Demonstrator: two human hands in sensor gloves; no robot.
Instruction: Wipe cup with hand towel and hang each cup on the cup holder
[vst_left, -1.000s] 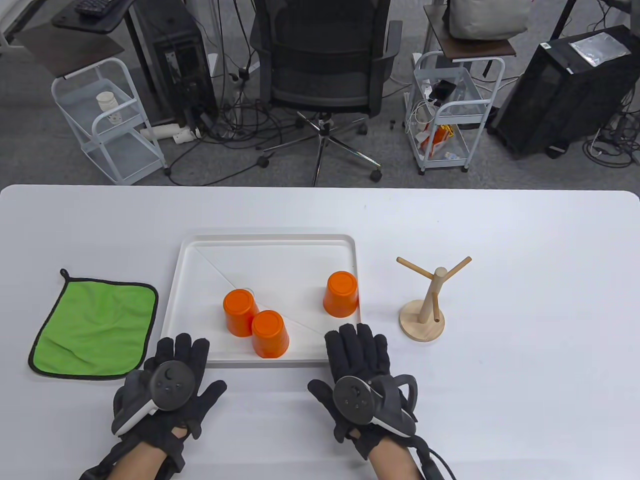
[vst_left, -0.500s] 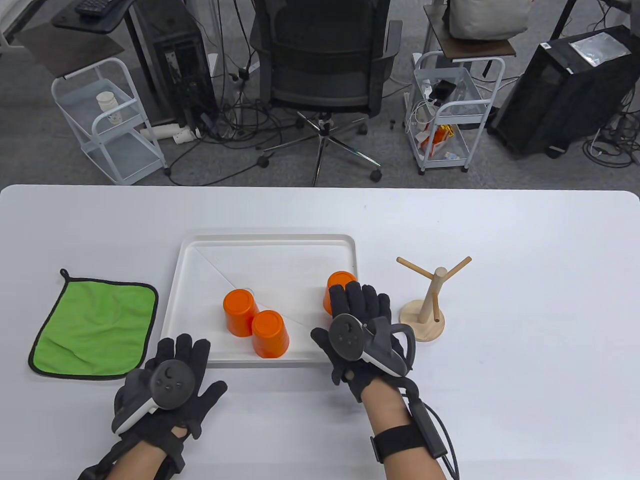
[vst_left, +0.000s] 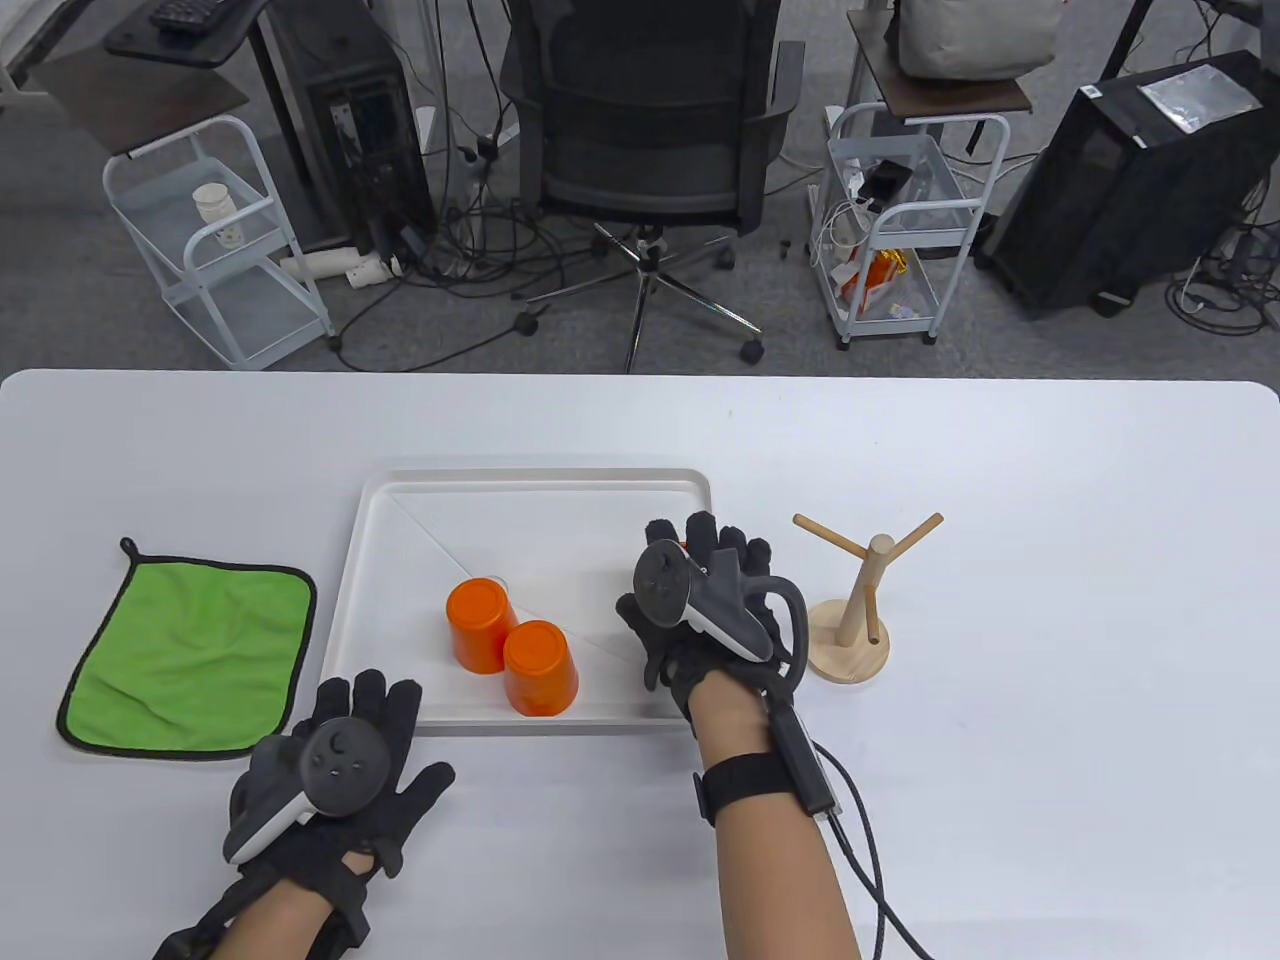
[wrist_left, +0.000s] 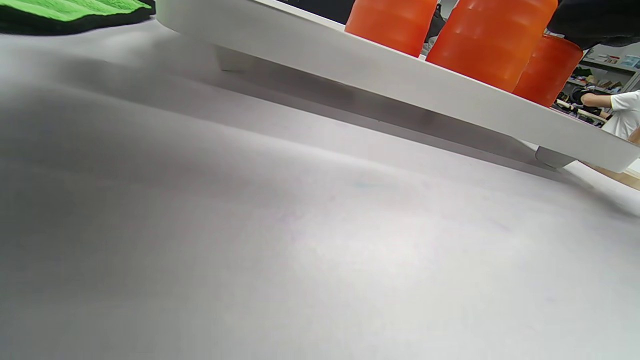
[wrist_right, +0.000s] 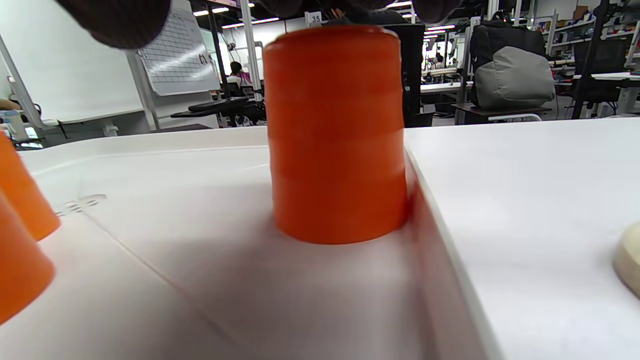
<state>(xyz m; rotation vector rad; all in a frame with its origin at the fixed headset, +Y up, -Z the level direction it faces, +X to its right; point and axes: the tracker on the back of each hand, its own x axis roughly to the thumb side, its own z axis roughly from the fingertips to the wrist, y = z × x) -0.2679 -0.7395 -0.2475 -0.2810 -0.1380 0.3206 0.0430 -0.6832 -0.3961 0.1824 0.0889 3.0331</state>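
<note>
The right hand (vst_left: 705, 600) was held over the inverted orange cup (wrist_right: 336, 135) at the right edge of the white tray (vst_left: 540, 490); whether its fingers had closed on the cup could not be told. The left hand (vst_left: 335, 775) was laid flat, fingers spread, on the counter (vst_left: 1050, 700). Two more cups (vst_left: 510, 650) were stood upside down in the tray, between the green towel (vst_left: 190, 655) and the wooden cup holder (vst_left: 850, 610).

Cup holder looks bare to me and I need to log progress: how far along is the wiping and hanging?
Nothing is done yet: the wooden cup holder carries no cup and the green hand towel lies flat, untouched. In hand: the right hand is over the rightmost orange cup, which stands in the white tray; no grip shows. The left hand rests on the table. Left: wipe and hang all three cups.
</note>
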